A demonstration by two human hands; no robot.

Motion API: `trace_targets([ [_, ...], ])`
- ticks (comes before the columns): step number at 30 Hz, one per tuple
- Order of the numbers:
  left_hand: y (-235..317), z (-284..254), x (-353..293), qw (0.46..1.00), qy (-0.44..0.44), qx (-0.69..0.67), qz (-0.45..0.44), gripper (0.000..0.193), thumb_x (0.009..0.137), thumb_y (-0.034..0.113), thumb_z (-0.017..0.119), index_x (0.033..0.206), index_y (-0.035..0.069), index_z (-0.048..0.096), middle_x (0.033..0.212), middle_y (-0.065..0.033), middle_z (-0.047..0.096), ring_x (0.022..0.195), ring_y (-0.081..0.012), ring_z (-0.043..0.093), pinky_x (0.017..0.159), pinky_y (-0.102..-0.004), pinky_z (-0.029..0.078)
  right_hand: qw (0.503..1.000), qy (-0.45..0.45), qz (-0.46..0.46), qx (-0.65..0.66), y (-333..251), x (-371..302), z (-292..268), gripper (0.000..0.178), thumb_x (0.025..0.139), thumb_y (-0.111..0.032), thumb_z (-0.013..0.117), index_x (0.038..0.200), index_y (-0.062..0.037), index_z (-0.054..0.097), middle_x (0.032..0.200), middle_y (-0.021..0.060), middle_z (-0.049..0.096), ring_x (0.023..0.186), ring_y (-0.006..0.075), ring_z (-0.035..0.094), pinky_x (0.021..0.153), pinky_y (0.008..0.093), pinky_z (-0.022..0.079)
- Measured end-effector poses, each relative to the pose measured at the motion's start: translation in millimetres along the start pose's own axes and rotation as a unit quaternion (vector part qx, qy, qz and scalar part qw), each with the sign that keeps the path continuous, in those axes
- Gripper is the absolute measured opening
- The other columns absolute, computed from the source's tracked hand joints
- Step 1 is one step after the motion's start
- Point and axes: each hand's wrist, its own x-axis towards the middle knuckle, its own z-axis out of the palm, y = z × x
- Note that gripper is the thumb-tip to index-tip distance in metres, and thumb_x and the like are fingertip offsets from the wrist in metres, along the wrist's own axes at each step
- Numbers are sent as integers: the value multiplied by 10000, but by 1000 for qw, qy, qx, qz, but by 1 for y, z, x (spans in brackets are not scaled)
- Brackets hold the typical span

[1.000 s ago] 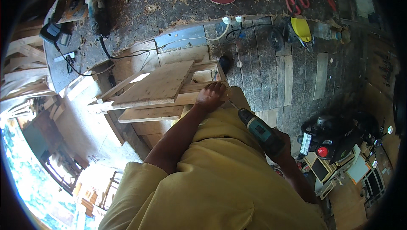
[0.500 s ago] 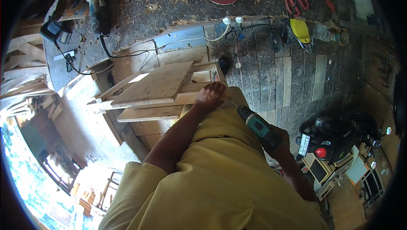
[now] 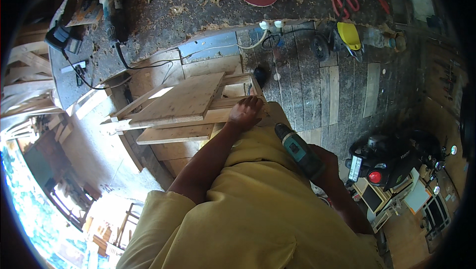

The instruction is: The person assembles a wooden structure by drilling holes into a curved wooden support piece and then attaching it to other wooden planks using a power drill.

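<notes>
The pale wooden frame [image 3: 183, 107], a flat board atop crossed slats, sits where it did half a second ago, beside the sawdust-strewn desk [image 3: 198, 16]. The left hand [image 3: 245, 112] stays pressed on its near edge, fingers curled over the slat. The right hand [image 3: 325, 167] has shifted little, fingers wrapped around a teal cordless drill [image 3: 297, 150] held apart from the wood. Open plank floor [image 3: 317, 90] lies to the right; a black machine [image 3: 391, 160] sits beyond.
</notes>
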Motion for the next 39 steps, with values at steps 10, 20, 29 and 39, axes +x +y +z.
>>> trace_targets([
  [10,-3,-1,2,1000,-24,3,-4,677,739,334,798,1280,82,478,1333,-170,543,1227,-331,557,984,-453,492,964,-158,40,-212,-45,18,-6,333,788,-240,686,1003,-50,518,827,164,656,788,365,680,662,476,512],
  [20,-5,5,2,1000,-6,3,-9,659,714,318,807,1237,82,484,1280,-149,562,1200,-304,574,950,-423,517,946,-207,37,-248,-59,33,-9,394,760,-213,708,1041,-55,482,818,157,678,793,360,701,653,479,526],
  [29,-6,6,6,994,103,10,36,515,674,246,788,1076,49,532,1062,-133,592,1025,-283,631,851,-401,544,933,-232,58,-270,-63,47,-11,421,741,-223,726,1046,-57,488,811,155,685,798,358,706,662,480,534],
  [39,-6,13,4,990,134,19,47,279,762,97,614,1027,43,544,1013,-142,612,972,-283,647,817,-388,551,932,-234,60,-271,-66,51,-11,413,741,-219,726,1040,-66,486,813,150,683,792,354,705,660,478,533],
])
